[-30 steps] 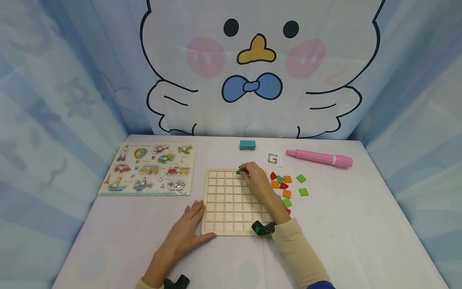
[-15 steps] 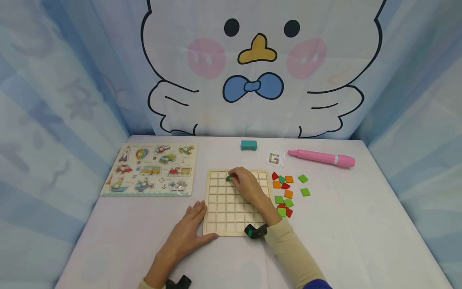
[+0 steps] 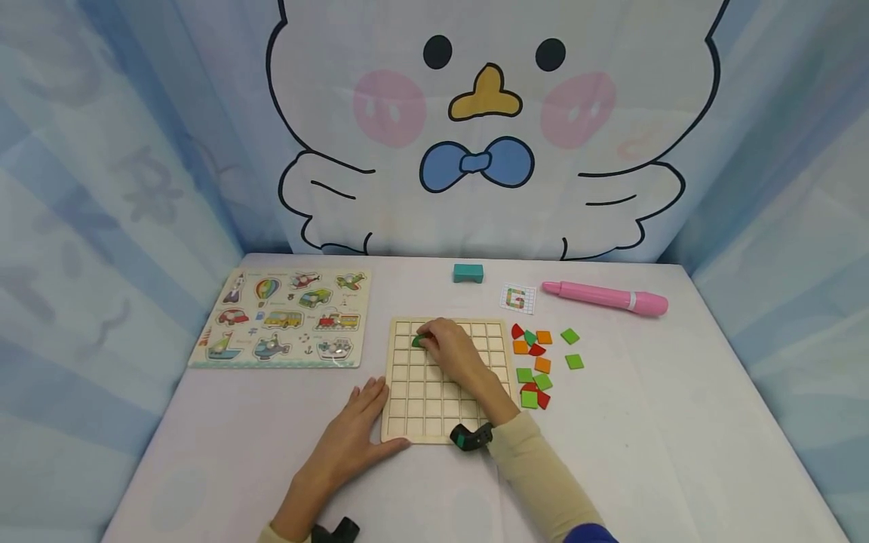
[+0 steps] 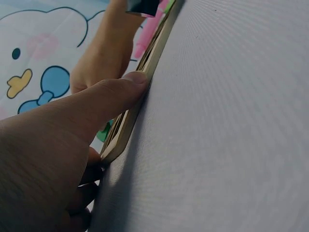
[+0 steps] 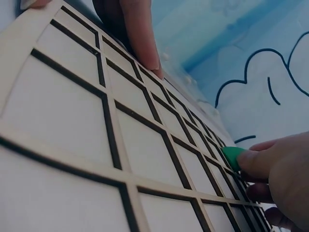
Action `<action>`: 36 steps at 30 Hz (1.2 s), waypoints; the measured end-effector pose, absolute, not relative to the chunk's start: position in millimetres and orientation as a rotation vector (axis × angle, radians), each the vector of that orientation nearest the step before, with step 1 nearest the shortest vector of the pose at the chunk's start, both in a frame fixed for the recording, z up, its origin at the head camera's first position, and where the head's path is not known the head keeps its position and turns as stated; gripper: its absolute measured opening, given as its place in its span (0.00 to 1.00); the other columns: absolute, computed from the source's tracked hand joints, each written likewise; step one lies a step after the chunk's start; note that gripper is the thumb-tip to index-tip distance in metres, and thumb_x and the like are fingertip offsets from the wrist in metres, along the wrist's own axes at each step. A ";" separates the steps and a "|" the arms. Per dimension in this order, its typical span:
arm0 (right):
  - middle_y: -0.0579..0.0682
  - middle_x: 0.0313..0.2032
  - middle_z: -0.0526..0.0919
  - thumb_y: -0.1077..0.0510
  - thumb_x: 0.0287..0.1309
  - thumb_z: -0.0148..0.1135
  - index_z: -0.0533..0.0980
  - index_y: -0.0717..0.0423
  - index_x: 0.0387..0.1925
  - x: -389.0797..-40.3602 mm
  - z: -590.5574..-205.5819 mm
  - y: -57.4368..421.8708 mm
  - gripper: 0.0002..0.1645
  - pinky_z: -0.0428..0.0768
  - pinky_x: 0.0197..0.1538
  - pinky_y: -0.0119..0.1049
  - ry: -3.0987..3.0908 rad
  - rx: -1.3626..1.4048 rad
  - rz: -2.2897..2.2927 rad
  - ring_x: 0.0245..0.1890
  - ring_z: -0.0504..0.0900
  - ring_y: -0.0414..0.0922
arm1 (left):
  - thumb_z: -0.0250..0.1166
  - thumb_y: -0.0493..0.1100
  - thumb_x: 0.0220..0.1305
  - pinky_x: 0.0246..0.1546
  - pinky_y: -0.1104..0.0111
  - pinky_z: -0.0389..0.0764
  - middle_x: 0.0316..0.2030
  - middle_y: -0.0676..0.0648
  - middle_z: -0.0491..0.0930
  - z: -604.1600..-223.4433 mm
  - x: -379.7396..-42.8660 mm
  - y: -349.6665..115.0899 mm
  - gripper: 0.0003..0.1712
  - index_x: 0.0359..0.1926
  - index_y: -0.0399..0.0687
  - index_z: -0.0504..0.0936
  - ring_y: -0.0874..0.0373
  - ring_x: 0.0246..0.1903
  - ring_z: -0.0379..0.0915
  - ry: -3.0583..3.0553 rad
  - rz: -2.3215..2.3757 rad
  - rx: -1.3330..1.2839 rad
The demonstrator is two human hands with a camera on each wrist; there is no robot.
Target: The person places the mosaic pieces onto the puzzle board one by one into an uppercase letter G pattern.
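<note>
A wooden grid board (image 3: 407,407) lies in the middle of the table. My right hand (image 3: 456,353) is over its upper left part, pinching a dark green tile (image 3: 417,342) between thumb and fingertips. In the right wrist view the green tile (image 5: 232,155) stands tilted at the grid's far cells; its full outline is covered by the fingers. My left hand (image 3: 349,435) rests at the board's lower left corner, fingers straight along the left side. In the left wrist view the thumb (image 4: 130,84) lies against the board's front edge.
Loose orange, red and green tiles (image 3: 542,365) lie right of the board. Behind them are a small pattern card (image 3: 518,299) and a pink pen (image 3: 604,297). A teal block (image 3: 468,273) sits at the back, and a vehicle picture puzzle (image 3: 278,354) at the left.
My right hand has moved left across the board's upper rows and slightly toward me, carrying the green tile. The left hand keeps its place at the board's corner.
</note>
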State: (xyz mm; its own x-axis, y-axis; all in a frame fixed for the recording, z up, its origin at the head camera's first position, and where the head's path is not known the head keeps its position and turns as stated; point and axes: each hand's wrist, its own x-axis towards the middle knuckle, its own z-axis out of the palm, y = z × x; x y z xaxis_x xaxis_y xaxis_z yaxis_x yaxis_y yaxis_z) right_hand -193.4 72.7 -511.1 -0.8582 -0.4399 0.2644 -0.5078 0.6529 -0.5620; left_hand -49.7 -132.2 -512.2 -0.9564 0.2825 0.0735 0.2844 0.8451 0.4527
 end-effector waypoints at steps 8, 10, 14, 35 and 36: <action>0.49 0.42 0.81 0.58 0.67 0.63 0.84 0.54 0.46 -193.1 -514.4 73.4 0.10 0.83 0.44 0.38 -2.751 0.828 0.925 0.42 0.81 0.45 | 0.73 0.67 0.52 0.78 0.53 0.59 0.73 0.40 0.65 -511.8 -50.2 -132.5 0.55 0.70 0.35 0.69 0.46 0.75 0.58 -3.020 -0.734 -0.463; 0.49 0.42 0.81 0.57 0.67 0.63 0.85 0.55 0.47 -193.4 -515.0 73.6 0.11 0.83 0.43 0.38 -2.748 0.840 0.909 0.41 0.80 0.45 | 0.73 0.67 0.53 0.78 0.53 0.59 0.73 0.40 0.65 -511.8 -50.3 -132.6 0.55 0.70 0.35 0.68 0.46 0.75 0.58 -3.023 -0.734 -0.462; 0.50 0.42 0.80 0.57 0.67 0.63 0.86 0.57 0.46 -194.0 -515.9 73.7 0.12 0.83 0.42 0.38 -2.739 0.860 0.897 0.41 0.79 0.46 | 0.73 0.66 0.53 0.78 0.53 0.58 0.74 0.41 0.65 -512.4 -50.6 -132.6 0.55 0.70 0.35 0.68 0.47 0.75 0.58 -3.029 -0.737 -0.457; 0.53 0.45 0.80 0.57 0.69 0.61 0.81 0.62 0.51 -189.4 -510.2 78.4 0.15 0.83 0.47 0.39 -2.738 0.854 0.962 0.44 0.79 0.47 | 0.73 0.68 0.51 0.77 0.53 0.61 0.72 0.41 0.67 -512.5 -50.4 -131.8 0.54 0.69 0.36 0.70 0.46 0.74 0.60 -3.004 -0.716 -0.467; 0.53 0.45 0.80 0.56 0.69 0.61 0.81 0.62 0.52 -189.1 -509.6 79.0 0.16 0.83 0.47 0.40 -2.739 0.851 0.962 0.44 0.79 0.47 | 0.73 0.68 0.52 0.77 0.53 0.61 0.72 0.41 0.67 -512.4 -50.3 -131.8 0.54 0.69 0.36 0.70 0.46 0.74 0.60 -3.001 -0.719 -0.468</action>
State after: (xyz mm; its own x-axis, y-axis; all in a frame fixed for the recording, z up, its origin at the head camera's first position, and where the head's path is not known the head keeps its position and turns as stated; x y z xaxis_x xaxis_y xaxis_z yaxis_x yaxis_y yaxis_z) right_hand -189.1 79.0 -509.6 -0.8354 -0.4709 0.2835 -0.5448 0.6408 -0.5410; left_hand -50.3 -131.8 -512.4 -0.9548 0.2839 0.0887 0.2932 0.8489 0.4398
